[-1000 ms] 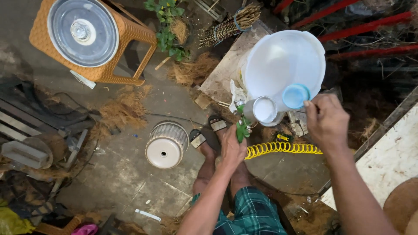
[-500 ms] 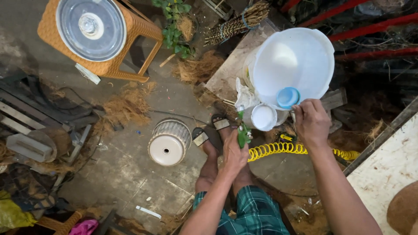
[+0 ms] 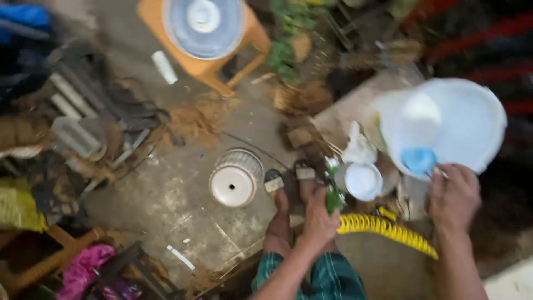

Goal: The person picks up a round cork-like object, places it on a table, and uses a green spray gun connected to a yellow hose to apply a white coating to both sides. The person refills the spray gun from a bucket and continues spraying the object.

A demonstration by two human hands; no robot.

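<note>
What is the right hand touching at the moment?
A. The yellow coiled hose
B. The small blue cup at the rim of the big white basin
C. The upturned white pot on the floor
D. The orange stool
B: the right hand has its fingers on the small blue cup, which sits against the big white basin; the yellow coiled hose lies below it, untouched.

Whole frame motion-blurred. Small green object in left hand: kind unclear, lower part hidden by fingers. Right hand covers part of the light-blue round cap; grip unclear. Orange plastic stool cut off at the top edge.
</note>
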